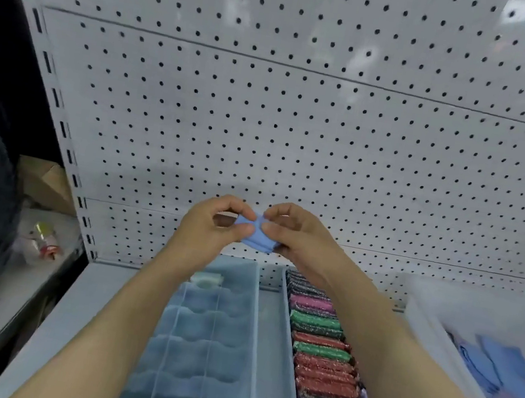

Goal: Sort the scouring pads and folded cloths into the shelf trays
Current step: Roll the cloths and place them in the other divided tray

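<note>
Both hands are raised in front of the pegboard and pinch one small folded blue cloth between them. My left hand grips its left edge, my right hand its right edge. Below, a translucent tray holds rows of folded blue cloths and one pale green item at its far end. To its right a second tray is packed with glittery scouring pads in black, pink, green and red.
A white bin at the right holds loose blue cloths. The white pegboard rises behind the shelf. At the left lie a cardboard box and a small bottle in plastic wrap; a dark mass fills the far left.
</note>
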Action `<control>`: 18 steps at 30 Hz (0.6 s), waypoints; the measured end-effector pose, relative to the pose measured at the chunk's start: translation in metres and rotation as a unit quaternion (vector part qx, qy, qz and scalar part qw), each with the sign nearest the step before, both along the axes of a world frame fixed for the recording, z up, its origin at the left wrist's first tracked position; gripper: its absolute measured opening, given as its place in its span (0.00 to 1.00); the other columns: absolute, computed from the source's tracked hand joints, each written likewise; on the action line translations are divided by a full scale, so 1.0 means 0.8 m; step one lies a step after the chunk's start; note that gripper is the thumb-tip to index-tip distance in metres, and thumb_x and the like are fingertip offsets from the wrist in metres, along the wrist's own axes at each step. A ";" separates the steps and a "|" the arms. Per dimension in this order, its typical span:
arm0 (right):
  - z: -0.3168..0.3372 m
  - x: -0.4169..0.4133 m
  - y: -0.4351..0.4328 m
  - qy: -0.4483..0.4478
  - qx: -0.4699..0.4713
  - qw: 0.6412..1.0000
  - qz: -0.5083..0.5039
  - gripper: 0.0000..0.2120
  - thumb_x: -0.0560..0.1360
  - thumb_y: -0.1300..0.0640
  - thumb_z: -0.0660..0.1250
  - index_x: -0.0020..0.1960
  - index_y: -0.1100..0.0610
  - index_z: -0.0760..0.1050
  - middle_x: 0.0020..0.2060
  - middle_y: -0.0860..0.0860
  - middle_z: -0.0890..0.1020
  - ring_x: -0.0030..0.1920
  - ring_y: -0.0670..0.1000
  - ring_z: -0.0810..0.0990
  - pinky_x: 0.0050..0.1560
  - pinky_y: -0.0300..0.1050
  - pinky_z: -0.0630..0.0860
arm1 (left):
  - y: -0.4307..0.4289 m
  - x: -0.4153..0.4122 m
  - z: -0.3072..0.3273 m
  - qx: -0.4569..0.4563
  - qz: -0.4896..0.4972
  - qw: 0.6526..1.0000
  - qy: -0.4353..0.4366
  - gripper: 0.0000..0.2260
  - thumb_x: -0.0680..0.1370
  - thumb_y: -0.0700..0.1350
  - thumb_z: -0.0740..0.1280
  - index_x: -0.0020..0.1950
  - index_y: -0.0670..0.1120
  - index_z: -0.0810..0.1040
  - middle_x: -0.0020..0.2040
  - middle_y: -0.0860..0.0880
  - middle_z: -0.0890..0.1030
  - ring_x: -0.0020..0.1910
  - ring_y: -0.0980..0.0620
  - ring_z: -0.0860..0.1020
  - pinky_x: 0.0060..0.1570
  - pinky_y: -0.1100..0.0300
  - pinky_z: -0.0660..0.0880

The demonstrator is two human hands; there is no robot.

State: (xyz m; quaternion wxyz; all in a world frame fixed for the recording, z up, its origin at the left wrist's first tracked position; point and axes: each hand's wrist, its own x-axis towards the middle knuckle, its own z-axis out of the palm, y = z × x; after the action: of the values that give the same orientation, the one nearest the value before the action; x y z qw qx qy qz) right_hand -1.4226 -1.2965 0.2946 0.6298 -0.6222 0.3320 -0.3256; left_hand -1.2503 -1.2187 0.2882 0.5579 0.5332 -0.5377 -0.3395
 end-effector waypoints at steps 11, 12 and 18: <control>-0.132 0.087 -0.022 0.290 -0.115 0.949 -0.031 0.07 0.71 0.59 0.75 0.45 0.50 0.78 0.46 0.57 0.85 0.44 0.54 0.82 0.51 0.58 0.79 | 0.036 0.113 -0.154 0.189 0.201 0.955 -0.108 0.19 0.76 0.47 0.73 0.66 0.46 0.77 0.60 0.47 0.79 0.58 0.50 0.76 0.58 0.55 0.73; -0.145 0.086 -0.023 0.296 -0.127 0.945 -0.049 0.08 0.71 0.59 0.75 0.47 0.51 0.78 0.48 0.56 0.85 0.47 0.56 0.83 0.53 0.58 0.79 | 0.043 0.119 -0.164 0.213 0.207 0.950 -0.099 0.20 0.76 0.48 0.73 0.67 0.47 0.76 0.60 0.48 0.79 0.57 0.50 0.77 0.55 0.56 0.74; -0.180 0.087 -0.028 0.472 -0.336 0.813 -0.057 0.16 0.73 0.57 0.70 0.61 0.53 0.77 0.56 0.53 0.82 0.53 0.59 0.81 0.55 0.49 0.73 | 0.051 0.133 -0.195 0.271 0.192 0.942 0.040 0.17 0.75 0.43 0.74 0.64 0.48 0.80 0.55 0.45 0.82 0.51 0.46 0.81 0.56 0.50 0.78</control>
State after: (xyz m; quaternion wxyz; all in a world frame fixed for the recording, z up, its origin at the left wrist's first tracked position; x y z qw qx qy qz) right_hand -1.3531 -1.3188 0.1506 0.1277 -0.8523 0.4932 -0.1185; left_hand -1.1437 -1.1780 0.1322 0.4680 0.7435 -0.2897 -0.3798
